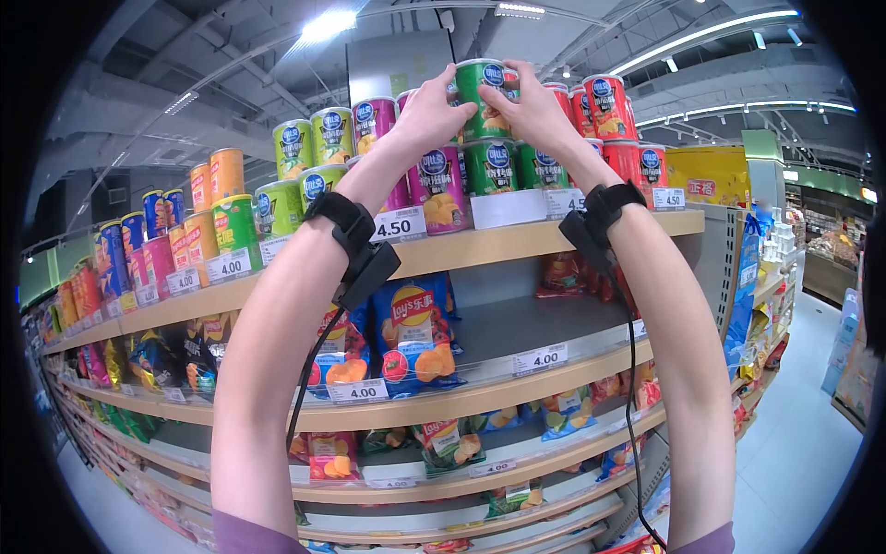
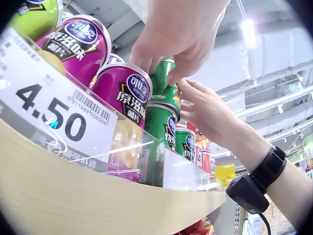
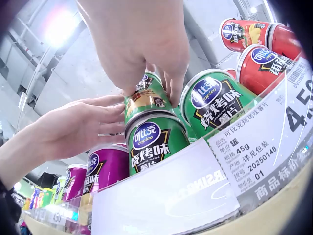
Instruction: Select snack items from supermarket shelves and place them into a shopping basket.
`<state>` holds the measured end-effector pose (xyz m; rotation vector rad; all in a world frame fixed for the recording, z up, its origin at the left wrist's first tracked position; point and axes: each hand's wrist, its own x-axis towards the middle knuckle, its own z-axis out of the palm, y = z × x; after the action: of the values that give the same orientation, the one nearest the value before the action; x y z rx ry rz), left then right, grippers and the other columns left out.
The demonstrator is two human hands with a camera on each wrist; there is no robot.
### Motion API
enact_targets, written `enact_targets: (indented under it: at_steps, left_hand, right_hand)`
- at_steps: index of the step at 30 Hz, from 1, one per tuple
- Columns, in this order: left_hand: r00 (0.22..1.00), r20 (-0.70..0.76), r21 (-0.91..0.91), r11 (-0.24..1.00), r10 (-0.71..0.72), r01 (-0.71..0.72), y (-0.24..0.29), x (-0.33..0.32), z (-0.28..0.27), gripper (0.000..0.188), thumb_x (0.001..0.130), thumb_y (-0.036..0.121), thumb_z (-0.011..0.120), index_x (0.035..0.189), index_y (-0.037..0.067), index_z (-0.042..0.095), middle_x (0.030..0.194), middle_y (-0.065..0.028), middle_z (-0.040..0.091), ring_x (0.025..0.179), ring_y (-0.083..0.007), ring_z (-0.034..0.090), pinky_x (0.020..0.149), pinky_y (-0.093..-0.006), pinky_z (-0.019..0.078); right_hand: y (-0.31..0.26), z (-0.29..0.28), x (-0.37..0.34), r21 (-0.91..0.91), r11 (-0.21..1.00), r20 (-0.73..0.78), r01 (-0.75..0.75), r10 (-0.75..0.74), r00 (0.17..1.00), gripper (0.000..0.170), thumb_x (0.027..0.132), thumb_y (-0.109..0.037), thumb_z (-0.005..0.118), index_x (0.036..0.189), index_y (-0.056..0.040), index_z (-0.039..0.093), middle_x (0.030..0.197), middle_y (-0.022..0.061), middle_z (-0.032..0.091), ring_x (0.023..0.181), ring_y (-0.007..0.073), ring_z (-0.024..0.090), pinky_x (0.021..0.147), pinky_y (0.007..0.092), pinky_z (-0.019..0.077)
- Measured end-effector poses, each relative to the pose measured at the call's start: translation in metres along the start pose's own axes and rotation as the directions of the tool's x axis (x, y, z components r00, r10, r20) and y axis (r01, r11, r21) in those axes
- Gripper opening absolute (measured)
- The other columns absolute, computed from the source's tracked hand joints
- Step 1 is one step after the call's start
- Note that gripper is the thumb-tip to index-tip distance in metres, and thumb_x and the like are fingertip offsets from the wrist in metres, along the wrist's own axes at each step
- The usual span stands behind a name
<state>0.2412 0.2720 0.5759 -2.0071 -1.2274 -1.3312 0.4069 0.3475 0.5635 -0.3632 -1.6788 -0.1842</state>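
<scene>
In the head view a green can of potato chips (image 1: 482, 74) stands upright on top of another green chip can (image 1: 487, 166) on the top shelf. My left hand (image 1: 432, 115) holds the upper can from the left, its thumb near the front and its fingers reaching behind. From the other side my right hand (image 1: 537, 113) grips the same can, its thumb across the front. The right wrist view shows the upper can (image 3: 142, 100) between the thumb and fingers of my right hand (image 3: 142, 49), with my left hand (image 3: 80, 122) against its side.
Purple chip cans (image 1: 436, 185) stand left of the green ones, and red cans (image 1: 609, 106) stand stacked to the right. Price tags (image 1: 399, 224) line the shelf edge (image 1: 480, 245). Bagged chips (image 1: 415, 332) hang or stand on the shelves below. An aisle (image 1: 803, 369) runs along the right.
</scene>
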Motion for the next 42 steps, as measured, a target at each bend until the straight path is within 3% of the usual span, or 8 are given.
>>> enact_targets:
  at_steps: [5, 8, 15, 21, 24, 30, 39, 42]
  left_hand:
    - [0.999, -0.038, -0.056, 0.998, 0.013, -0.016, 0.000, -0.004, 0.000, 0.071, 0.085, 0.024, 0.066, 0.147, 0.005, 0.037, 0.123, -0.0218, 0.063, 0.113, -0.0291, 0.062, 0.096, -0.0373, 0.0483]
    - [0.996, -0.077, -0.068, 0.996, 0.044, -0.049, -0.005, 0.000, 0.004, 0.069, 0.083, 0.022, 0.067, 0.144, 0.003, 0.042, 0.120, -0.0239, 0.064, 0.115, -0.0326, 0.061, 0.099, -0.0387, 0.0472]
    - [0.999, -0.040, -0.008, 1.000, 0.011, -0.011, 0.005, -0.007, 0.001, 0.065, 0.083, 0.022, 0.065, 0.141, 0.000, 0.044, 0.120, -0.0247, 0.063, 0.115, -0.0340, 0.061, 0.099, -0.0396, 0.0472]
    - [0.997, -0.074, 0.017, 1.000, -0.013, 0.014, 0.001, -0.004, 0.007, 0.051, 0.084, 0.022, 0.064, 0.127, -0.002, 0.054, 0.113, -0.0253, 0.066, 0.110, -0.0354, 0.063, 0.095, -0.0416, 0.0484]
    - [0.994, 0.059, 0.049, 0.995, -0.095, 0.092, 0.010, -0.006, -0.003, 0.067, 0.090, 0.028, 0.062, 0.147, 0.003, 0.037, 0.126, -0.0187, 0.062, 0.110, -0.0257, 0.063, 0.094, -0.0367, 0.0506]
    - [0.999, 0.012, 0.151, 0.988, -0.046, 0.044, 0.002, 0.001, 0.002, 0.068, 0.090, 0.029, 0.063, 0.147, 0.003, 0.037, 0.124, -0.0193, 0.063, 0.109, -0.0269, 0.064, 0.094, -0.0371, 0.0497]
    - [1.000, -0.007, 0.092, 0.996, -0.008, 0.008, -0.007, 0.000, 0.008, 0.069, 0.089, 0.027, 0.062, 0.149, 0.004, 0.034, 0.125, -0.0196, 0.062, 0.111, -0.0266, 0.062, 0.095, -0.0364, 0.0489]
    - [0.999, 0.036, 0.015, 1.000, 0.007, -0.008, 0.002, -0.012, 0.003, 0.066, 0.086, 0.019, 0.061, 0.141, -0.008, 0.037, 0.128, -0.0288, 0.057, 0.122, -0.0368, 0.055, 0.104, -0.0401, 0.0430]
  right_hand:
    - [0.002, 0.003, 0.005, -0.065, 0.998, -0.020, 0.001, -0.002, 1.000, 0.081, 0.087, -0.049, 0.068, 0.140, 0.0037, 0.036, 0.121, 0.0232, 0.061, 0.102, 0.0271, 0.067, 0.076, 0.0345, 0.0566]
    - [0.001, 0.007, 0.002, 0.010, 1.000, -0.050, 0.009, -0.009, 0.999, 0.080, 0.084, -0.047, 0.072, 0.132, 0.0093, 0.041, 0.116, 0.0283, 0.062, 0.110, 0.0370, 0.063, 0.093, 0.0399, 0.0498]
    - [0.001, 0.006, 0.001, 0.035, 0.999, 0.016, -0.015, 0.014, 1.000, 0.082, 0.082, -0.045, 0.074, 0.133, 0.0089, 0.040, 0.116, 0.0279, 0.062, 0.109, 0.0350, 0.064, 0.092, 0.0388, 0.0506]
    - [0.000, 0.005, -0.002, 0.043, 0.999, 0.006, -0.012, 0.012, 1.000, 0.086, 0.078, -0.044, 0.078, 0.133, 0.0097, 0.039, 0.113, 0.0279, 0.063, 0.106, 0.0342, 0.065, 0.090, 0.0380, 0.0520]
    - [0.001, 0.004, -0.003, 0.065, 0.998, -0.009, -0.019, 0.019, 1.000, 0.087, 0.077, -0.043, 0.080, 0.133, 0.0107, 0.038, 0.112, 0.0280, 0.064, 0.104, 0.0345, 0.066, 0.089, 0.0379, 0.0523]
    - [0.001, 0.005, -0.001, 0.042, 0.999, -0.002, -0.001, 0.001, 1.000, 0.087, 0.077, -0.042, 0.079, 0.132, 0.0114, 0.037, 0.110, 0.0282, 0.064, 0.103, 0.0349, 0.066, 0.086, 0.0379, 0.0532]
    - [0.005, 0.007, -0.002, 0.027, 0.999, -0.012, 0.026, -0.026, 1.000, 0.089, 0.078, -0.044, 0.079, 0.133, 0.0112, 0.037, 0.111, 0.0274, 0.064, 0.104, 0.0347, 0.065, 0.088, 0.0374, 0.0525]
    - [0.004, 0.003, -0.006, 0.042, 0.999, -0.020, 0.027, -0.026, 0.999, 0.089, 0.078, -0.045, 0.079, 0.134, 0.0104, 0.037, 0.112, 0.0268, 0.064, 0.105, 0.0340, 0.065, 0.089, 0.0371, 0.0526]
